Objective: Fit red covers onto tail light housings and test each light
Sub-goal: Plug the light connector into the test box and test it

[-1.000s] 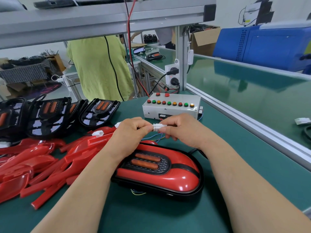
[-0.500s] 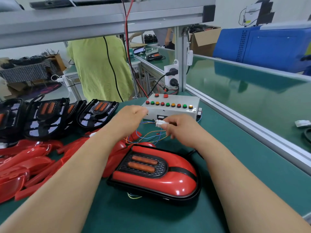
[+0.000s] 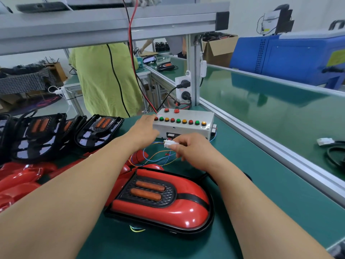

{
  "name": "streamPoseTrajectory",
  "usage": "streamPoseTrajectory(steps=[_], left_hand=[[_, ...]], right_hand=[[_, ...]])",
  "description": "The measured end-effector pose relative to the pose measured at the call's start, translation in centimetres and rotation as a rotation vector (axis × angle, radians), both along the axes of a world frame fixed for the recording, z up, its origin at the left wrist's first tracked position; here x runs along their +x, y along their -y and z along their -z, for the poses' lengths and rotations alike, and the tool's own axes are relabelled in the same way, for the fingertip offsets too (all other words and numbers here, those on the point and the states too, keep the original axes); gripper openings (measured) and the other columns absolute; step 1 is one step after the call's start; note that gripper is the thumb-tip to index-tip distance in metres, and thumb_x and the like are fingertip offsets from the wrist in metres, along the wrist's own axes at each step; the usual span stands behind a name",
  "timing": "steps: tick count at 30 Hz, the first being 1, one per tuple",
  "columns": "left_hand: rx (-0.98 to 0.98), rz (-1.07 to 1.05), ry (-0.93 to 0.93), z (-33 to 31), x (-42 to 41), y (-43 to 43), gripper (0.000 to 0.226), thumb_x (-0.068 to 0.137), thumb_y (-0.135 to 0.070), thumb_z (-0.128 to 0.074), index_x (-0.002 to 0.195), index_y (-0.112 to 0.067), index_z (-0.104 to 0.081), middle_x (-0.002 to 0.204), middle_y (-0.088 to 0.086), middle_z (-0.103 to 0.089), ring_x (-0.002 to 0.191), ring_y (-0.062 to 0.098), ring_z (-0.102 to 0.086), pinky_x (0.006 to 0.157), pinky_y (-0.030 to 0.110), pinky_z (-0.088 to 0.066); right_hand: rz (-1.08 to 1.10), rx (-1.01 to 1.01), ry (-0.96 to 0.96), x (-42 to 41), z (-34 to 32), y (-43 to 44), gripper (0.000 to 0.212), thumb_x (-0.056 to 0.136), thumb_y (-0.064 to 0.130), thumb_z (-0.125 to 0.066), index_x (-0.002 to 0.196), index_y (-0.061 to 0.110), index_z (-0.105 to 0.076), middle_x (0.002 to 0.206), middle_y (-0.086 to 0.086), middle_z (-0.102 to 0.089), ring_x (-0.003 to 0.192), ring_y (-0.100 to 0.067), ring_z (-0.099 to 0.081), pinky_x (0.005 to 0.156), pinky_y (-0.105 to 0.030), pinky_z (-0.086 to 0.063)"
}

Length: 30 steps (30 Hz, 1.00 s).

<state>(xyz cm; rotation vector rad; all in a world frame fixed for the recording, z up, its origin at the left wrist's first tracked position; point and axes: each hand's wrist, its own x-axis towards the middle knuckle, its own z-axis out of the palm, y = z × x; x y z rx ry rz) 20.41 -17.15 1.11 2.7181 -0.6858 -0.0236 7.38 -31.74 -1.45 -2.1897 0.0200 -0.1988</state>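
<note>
1. One assembled tail light (image 3: 160, 204), its red cover seated on the black housing, lay flat on the green worktop (image 3: 261, 193) nearest the camera, between the two forearms, with thin wires showing under its near edge.
2. Just beyond it, the right hand (image 3: 194, 152) pinched a white connector (image 3: 169, 143) between thumb and fingertips; coloured wires (image 3: 156, 156) trailed from the connector down toward the light.
3. Left of the light, loose red covers (image 3: 20, 180) were heaped on the worktop.
4. Farther out, the left hand (image 3: 144, 130) reached to the left end of the grey test box (image 3: 186, 128), its fingers extended at the first red button (image 3: 156, 118); whether a fingertip pressed it could not be told. Its grip held nothing.
5. Behind the covers, bare black housings (image 3: 99, 129) with orange strips lay in a row.
6. Beyond the box, plugs sat in a socket block (image 3: 183, 88) on the frame post, and a person in a yellow-green top (image 3: 106, 79) stood past the worktop.
</note>
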Motion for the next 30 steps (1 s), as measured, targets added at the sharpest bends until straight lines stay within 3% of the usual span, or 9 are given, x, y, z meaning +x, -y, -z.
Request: streamPoseTrajectory(steps=[5, 10, 16, 30], left_hand=[[0.053, -0.004, 0.038, 0.4, 0.4, 0.3, 0.063, 0.093, -0.021, -0.051, 0.151, -0.011, -0.029, 0.153, 0.013, -0.03, 0.139, 0.031, -0.032, 0.113, 0.049, -0.03], [0.072, -0.005, 0.058, 0.7, 0.4, 0.3, 0.066, 0.094, -0.022, -0.051, 0.154, -0.012, -0.025, 0.156, 0.01, -0.024, 0.142, 0.029, -0.028, 0.116, 0.05, -0.027], [0.097, -0.007, 0.088, 0.9, 0.4, 0.3, 0.065, 0.094, -0.027, -0.051, 0.152, -0.014, -0.026, 0.155, 0.007, -0.025, 0.139, 0.028, -0.031, 0.113, 0.052, -0.029], [0.144, -0.02, 0.149, 1.2, 0.6, 0.4, 0.068, 0.093, -0.038, -0.053, 0.152, -0.018, -0.026, 0.154, 0.003, -0.027, 0.137, 0.027, -0.034, 0.108, 0.049, -0.032]], right_hand=[[-0.001, -0.009, 0.0, 0.0, -0.2, 0.0, 0.037, 0.095, 0.041, -0.061, 0.089, 0.007, -0.071, 0.082, -0.017, -0.072, 0.062, -0.018, -0.057, 0.064, -0.04, -0.054], [-0.007, -0.019, -0.004, -0.1, -0.2, 0.1, 0.032, 0.097, 0.036, -0.06, 0.091, 0.007, -0.072, 0.082, -0.016, -0.072, 0.065, -0.019, -0.058, 0.07, -0.042, -0.054], [-0.01, 0.005, -0.016, 0.0, -0.1, 0.0, 0.035, 0.095, 0.041, -0.062, 0.092, 0.007, -0.072, 0.083, -0.016, -0.072, 0.063, -0.016, -0.057, 0.059, -0.028, -0.046], [-0.007, -0.014, -0.029, 0.4, 0.3, 0.1, 0.027, 0.096, 0.035, -0.061, 0.095, 0.011, -0.073, 0.08, -0.01, -0.072, 0.056, -0.008, -0.056, 0.052, -0.021, -0.044]])
